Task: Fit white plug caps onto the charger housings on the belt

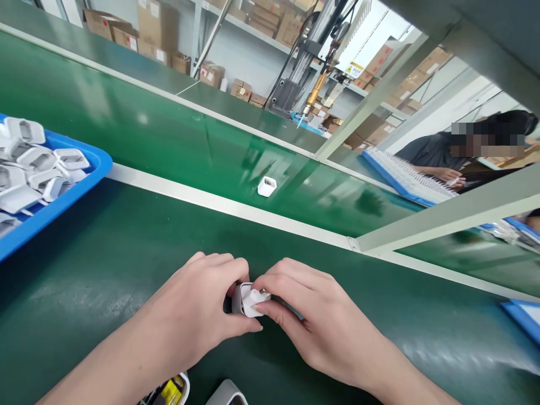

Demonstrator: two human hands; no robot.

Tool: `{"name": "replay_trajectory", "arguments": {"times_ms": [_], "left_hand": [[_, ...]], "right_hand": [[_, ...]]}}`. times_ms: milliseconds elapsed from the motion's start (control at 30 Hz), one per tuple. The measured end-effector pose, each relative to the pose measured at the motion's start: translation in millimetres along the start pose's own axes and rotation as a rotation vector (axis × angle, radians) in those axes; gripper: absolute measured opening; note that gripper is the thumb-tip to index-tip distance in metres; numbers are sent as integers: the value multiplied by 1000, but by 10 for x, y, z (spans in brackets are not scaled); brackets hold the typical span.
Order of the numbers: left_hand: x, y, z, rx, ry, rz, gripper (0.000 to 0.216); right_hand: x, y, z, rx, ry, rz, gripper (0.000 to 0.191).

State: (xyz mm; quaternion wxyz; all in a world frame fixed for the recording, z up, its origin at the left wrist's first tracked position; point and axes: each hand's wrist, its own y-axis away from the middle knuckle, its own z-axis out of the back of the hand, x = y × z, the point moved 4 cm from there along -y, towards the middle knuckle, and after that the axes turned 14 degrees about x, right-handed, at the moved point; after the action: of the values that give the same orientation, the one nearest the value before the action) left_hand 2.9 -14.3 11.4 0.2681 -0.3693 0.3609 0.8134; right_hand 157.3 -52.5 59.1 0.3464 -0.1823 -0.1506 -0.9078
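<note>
My left hand (211, 298) is closed around a white plastic charger housing (237, 301), thumb and fingers on its sides. At the open end of that housing, my right hand (307, 315) pinches a small white plug piece (251, 299) between thumb and forefinger. The piece touches the housing's mouth; how deep it sits, I cannot tell. A bit of metal shows near my right fingertip. Near my left forearm, at the bottom edge, lies a white shell with a yellow component (172, 391) inside. Beside it is another pale housing (228, 392), partly cut off.
A blue tray (107, 163) heaped with white housings (40, 160) stands at left. One white housing (266, 187) rests on the green belt (189, 152) beyond the pale rail (228, 209). Metal posts (442, 219) rise at right. A co-worker (434, 149) sits across, near another blue tray (392, 174).
</note>
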Motion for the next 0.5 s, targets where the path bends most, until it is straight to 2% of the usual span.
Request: {"name": "replay_trajectory", "arguments": {"times_ms": [267, 500], "left_hand": [[25, -13, -22, -47, -35, -39, 27], [-54, 16, 48, 12, -28, -28, 28]], "right_hand": [[125, -3, 37, -5, 106, -54, 18], [188, -14, 44, 61, 198, -85, 21]]}}
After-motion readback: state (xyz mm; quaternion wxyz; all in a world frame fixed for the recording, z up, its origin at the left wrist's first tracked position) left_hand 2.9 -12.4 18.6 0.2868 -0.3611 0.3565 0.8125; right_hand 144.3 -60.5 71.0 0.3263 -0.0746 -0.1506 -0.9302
